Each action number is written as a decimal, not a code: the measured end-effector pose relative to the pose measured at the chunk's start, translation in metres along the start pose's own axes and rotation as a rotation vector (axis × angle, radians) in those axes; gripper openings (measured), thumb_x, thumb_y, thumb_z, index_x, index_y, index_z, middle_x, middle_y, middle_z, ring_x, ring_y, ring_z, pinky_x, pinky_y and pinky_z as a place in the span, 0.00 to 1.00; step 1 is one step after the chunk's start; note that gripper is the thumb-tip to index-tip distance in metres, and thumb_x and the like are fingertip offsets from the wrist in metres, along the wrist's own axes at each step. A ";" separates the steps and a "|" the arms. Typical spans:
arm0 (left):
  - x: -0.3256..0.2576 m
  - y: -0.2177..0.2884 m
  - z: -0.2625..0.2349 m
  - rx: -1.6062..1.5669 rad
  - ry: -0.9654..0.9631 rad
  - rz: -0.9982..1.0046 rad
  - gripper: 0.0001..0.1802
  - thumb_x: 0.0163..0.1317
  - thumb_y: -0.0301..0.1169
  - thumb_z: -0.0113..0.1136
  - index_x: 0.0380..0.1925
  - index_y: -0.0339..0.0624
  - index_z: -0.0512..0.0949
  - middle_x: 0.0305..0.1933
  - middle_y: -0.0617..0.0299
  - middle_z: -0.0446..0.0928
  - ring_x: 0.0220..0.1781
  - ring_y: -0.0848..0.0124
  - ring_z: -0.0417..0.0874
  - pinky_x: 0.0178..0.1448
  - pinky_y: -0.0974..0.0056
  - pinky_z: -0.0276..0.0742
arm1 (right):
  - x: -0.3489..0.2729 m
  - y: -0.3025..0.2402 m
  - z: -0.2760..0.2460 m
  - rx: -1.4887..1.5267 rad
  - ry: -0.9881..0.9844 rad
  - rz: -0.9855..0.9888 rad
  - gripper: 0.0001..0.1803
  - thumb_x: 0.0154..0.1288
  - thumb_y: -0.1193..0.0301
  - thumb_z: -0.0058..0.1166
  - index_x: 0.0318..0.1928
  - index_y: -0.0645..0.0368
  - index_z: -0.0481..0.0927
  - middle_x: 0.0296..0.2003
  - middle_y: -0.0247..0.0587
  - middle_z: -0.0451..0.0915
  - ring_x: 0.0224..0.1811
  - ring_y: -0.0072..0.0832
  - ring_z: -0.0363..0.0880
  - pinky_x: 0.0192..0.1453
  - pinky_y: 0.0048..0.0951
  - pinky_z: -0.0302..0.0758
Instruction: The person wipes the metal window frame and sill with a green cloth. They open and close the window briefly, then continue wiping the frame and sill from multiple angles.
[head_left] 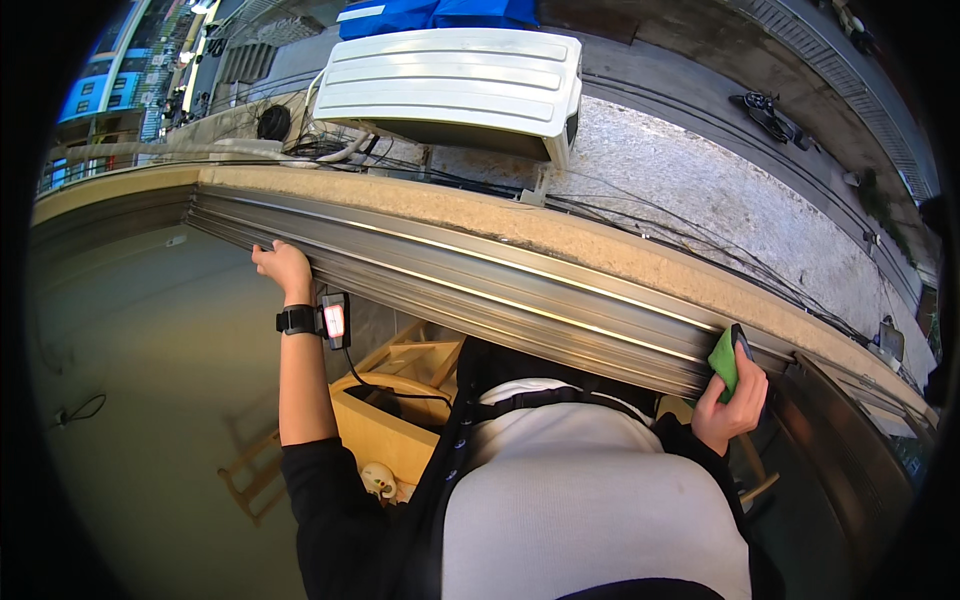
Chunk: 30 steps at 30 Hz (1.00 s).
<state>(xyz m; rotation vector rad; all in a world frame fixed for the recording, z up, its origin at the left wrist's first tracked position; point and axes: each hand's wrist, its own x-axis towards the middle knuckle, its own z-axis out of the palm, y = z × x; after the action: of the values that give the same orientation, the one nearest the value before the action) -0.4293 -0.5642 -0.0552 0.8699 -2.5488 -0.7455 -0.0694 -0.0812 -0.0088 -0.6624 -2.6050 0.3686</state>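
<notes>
A long metal window frame (450, 270) with several parallel tracks runs across in front of me. My left hand (284, 268) is at the inner edge of its left part, fingers curled against the metal. On that wrist is a black strap (297, 319) with a small lit device (334, 320). My right hand (735, 402) is closed round a green cloth (723, 362) near the frame's right end. A dark flat edge shows beside the cloth between the fingers; what it belongs to I cannot make out.
Outside, beyond the tan sill (420, 200), stands a white air-conditioner unit (450, 80) on a ledge with loose cables. A parked motorcycle (768, 115) is far below. Inside, a wooden chair (410, 365) stands below my left arm. A dark panel (850, 430) slopes at the right.
</notes>
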 end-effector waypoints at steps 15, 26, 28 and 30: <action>-0.003 -0.020 -0.001 -0.237 0.005 0.060 0.39 0.69 0.37 0.59 0.69 0.23 0.53 0.70 0.25 0.53 0.73 0.40 0.56 0.74 0.48 0.55 | 0.004 -0.037 -0.026 0.185 -0.021 0.364 0.13 0.49 0.78 0.56 0.37 0.67 0.74 0.32 0.49 0.69 0.33 0.43 0.70 0.41 0.35 0.70; 0.043 0.013 -0.019 -0.280 0.019 0.649 0.20 0.72 0.32 0.54 0.60 0.34 0.68 0.64 0.51 0.69 0.63 0.61 0.70 0.64 0.58 0.65 | -0.054 -0.094 -0.079 1.013 0.785 1.107 0.20 0.75 0.57 0.53 0.53 0.61 0.79 0.45 0.38 0.82 0.47 0.27 0.81 0.55 0.30 0.76; 0.041 0.012 -0.018 -0.289 0.016 0.609 0.19 0.72 0.32 0.53 0.59 0.35 0.69 0.63 0.53 0.71 0.61 0.61 0.71 0.64 0.59 0.65 | -0.062 -0.100 -0.097 1.099 0.993 1.107 0.20 0.75 0.55 0.52 0.53 0.59 0.79 0.46 0.37 0.82 0.48 0.28 0.80 0.55 0.29 0.76; 0.041 0.008 -0.019 -0.261 0.054 0.649 0.18 0.72 0.31 0.54 0.58 0.35 0.70 0.61 0.53 0.72 0.58 0.61 0.72 0.63 0.59 0.65 | -0.063 -0.109 -0.113 0.936 1.306 1.101 0.20 0.76 0.54 0.50 0.53 0.58 0.78 0.47 0.35 0.81 0.48 0.27 0.80 0.56 0.29 0.76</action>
<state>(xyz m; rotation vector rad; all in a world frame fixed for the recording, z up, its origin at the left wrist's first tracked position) -0.4548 -0.5920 -0.0294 -0.0333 -2.3871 -0.7894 -0.0091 -0.1888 0.1070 -1.2648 -0.5522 0.9332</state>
